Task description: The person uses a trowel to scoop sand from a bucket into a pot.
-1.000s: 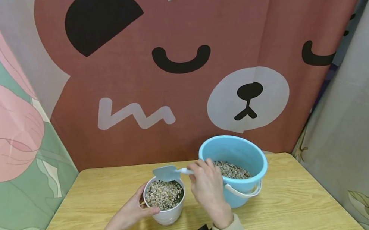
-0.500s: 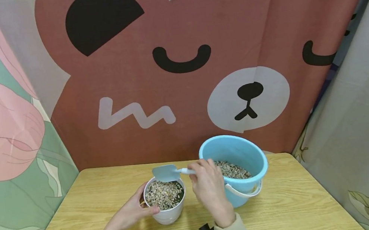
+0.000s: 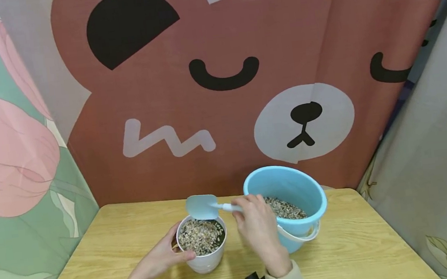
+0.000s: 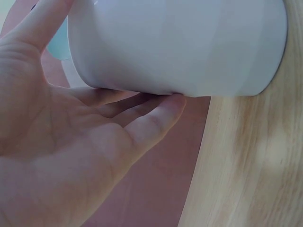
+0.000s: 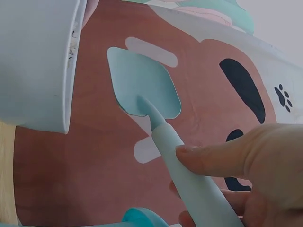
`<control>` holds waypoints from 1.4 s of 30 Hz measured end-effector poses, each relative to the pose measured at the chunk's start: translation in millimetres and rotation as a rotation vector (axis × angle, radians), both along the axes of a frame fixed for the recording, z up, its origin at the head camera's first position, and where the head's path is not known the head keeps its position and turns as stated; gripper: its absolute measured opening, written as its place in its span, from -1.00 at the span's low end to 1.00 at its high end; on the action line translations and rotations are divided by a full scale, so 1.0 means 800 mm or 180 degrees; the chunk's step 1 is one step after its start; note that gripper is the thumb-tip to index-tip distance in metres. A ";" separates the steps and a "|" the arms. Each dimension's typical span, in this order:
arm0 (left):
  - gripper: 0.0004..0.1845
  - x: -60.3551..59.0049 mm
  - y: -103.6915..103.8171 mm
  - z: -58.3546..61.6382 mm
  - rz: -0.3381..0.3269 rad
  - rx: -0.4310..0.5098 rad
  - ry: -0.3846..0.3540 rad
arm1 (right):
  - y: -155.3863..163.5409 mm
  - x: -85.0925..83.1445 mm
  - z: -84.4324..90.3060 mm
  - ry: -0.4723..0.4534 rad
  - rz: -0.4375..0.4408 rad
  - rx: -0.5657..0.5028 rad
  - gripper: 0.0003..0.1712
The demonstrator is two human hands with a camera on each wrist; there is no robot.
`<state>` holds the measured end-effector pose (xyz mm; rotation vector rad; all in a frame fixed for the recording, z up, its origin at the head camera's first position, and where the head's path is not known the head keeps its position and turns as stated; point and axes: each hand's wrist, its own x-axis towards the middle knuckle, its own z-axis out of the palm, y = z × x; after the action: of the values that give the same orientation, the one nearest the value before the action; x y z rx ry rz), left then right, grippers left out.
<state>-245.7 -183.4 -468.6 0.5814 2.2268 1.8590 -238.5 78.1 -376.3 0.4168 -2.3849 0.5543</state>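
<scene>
At the far left hangs a green fabric backdrop printed with a large pink flower (image 3: 4, 153), and beside it a brown backdrop printed with a sleepy cartoon bear face (image 3: 223, 94) fills the wall behind the light wooden table (image 3: 98, 271). On the left half of that table, the person's left hand (image 3: 158, 260) cups the near left side of a small round white pot (image 3: 204, 260) filled to the brim with pale mixed gravel (image 3: 200, 236); in the left wrist view the thumb runs up the pot's wall while the other fingers (image 4: 156, 118) lie relaxed and only lightly bent against its lower side, the palm spread rather than clenched. The pot stands upright on the table, just left of the middle. Directly above its far rim hovers the flat blade of a small pale-blue plastic scoop (image 3: 201, 207), clear of the gravel, with its handle running right into the person's right hand (image 3: 259, 231). That hand pinches the handle, the thumb (image 5: 222, 158) pressed on its top side and the remaining fingers curled beneath, as the right wrist view shows. Just right of the hand, and touching neither the pot nor the scoop, stands a round light-blue plastic bucket (image 3: 289, 182) with a white carrying handle (image 3: 299, 236) lowered against its front; it holds more of the same gravel. At the far right hangs a grey curtain (image 3: 436, 144).
</scene>
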 end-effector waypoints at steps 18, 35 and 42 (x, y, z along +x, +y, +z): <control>0.07 -0.001 0.005 0.009 0.0072 -0.0030 -0.0032 | 0.027 -0.002 0.016 -0.0288 0.0073 -0.0337 -0.79; 0.01 -0.008 0.013 0.073 0.0389 -0.0933 0.0175 | 0.113 -0.016 0.053 -0.0868 0.0086 -0.0121 -0.81; -0.02 -0.022 0.044 0.111 0.0342 -0.1204 0.0310 | 0.157 -0.026 0.073 -0.0890 0.0055 0.0202 -0.76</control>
<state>-263.3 -148.0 -379.5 0.5001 2.6283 1.4182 -259.0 203.8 -317.8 0.4108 -2.6743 0.5778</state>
